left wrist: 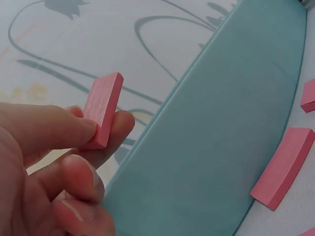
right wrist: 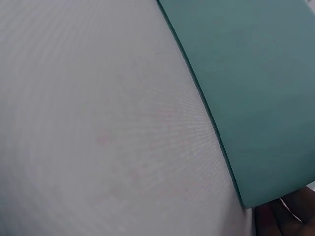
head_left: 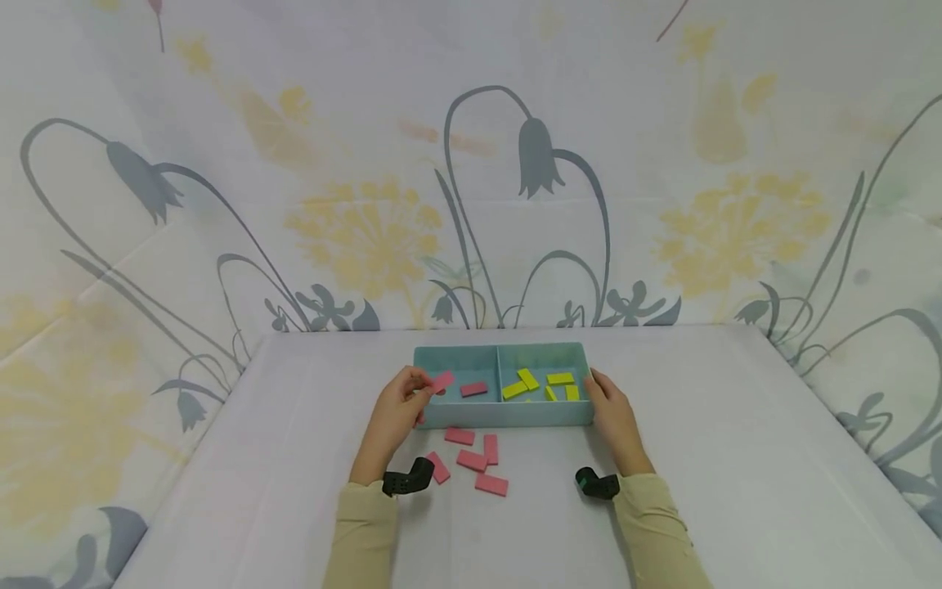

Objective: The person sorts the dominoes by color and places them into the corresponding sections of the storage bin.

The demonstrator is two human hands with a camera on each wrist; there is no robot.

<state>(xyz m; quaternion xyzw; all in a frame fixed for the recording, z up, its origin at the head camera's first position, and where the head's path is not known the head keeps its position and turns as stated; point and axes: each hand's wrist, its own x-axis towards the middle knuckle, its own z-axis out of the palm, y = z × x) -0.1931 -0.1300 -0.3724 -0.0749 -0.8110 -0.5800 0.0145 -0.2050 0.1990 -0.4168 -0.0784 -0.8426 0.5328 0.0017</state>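
Note:
Between thumb and fingers of my left hand (head_left: 395,411) a small flat pink block (left wrist: 102,109) is pinched, held up at the left end of a light blue two-compartment box (head_left: 508,415). Below it, part of one pink block shows in the left compartment, and another pink block (head_left: 474,389) lies near the divider. Several yellow blocks (head_left: 560,379) lie in the right compartment. My right hand (head_left: 615,417) grips the box's right end at the rim; in the right wrist view its fingers (right wrist: 283,221) are dark and partly hidden behind the box corner.
In front of the box, several loose pink blocks (head_left: 491,485) lie on the white tabletop (head_left: 545,523), one of them (left wrist: 283,167) close to the box's front wall. A flower-patterned cloth (head_left: 515,245) hangs behind and at both sides.

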